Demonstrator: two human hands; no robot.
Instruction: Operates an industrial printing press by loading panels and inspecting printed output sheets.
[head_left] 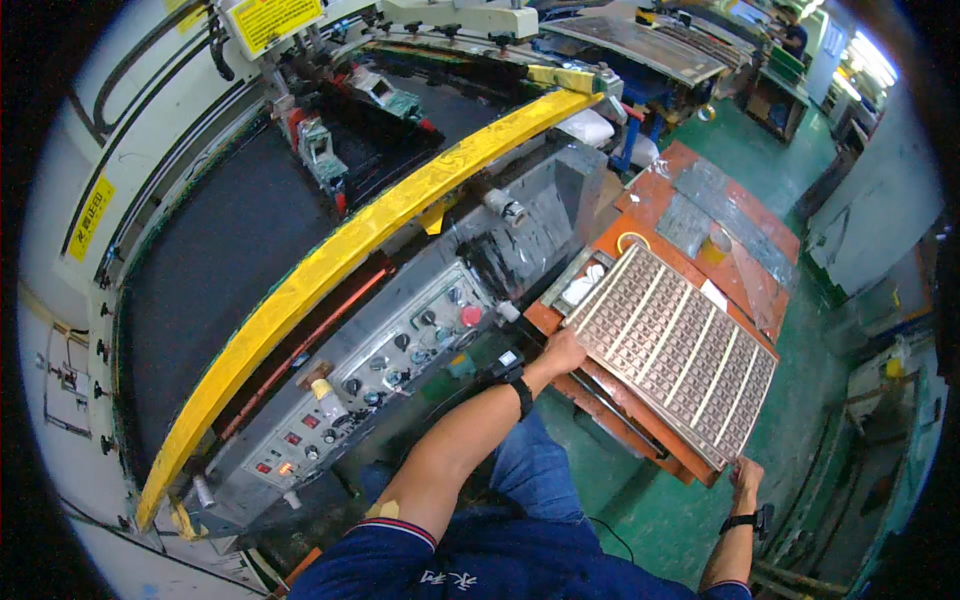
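A large copper-coloured circuit board panel (655,365), patterned in small repeated units with pale stripes between them, lies over an orange worktable (640,225). My left hand (565,352) is closed on its near left corner. Its near right corner is pinched by my right hand (745,474). Between the two hands the panel's near edge runs along the table's near side. Whether other panels lie beneath it I cannot tell.
To the left stands a screen-printing machine with a dark screen (230,255), a yellow-wrapped front bar (370,225) and a control panel (370,370) with knobs and a red button. A roll of tape (632,243) lies beyond the board. Farther back, a person (793,38) is at another bench.
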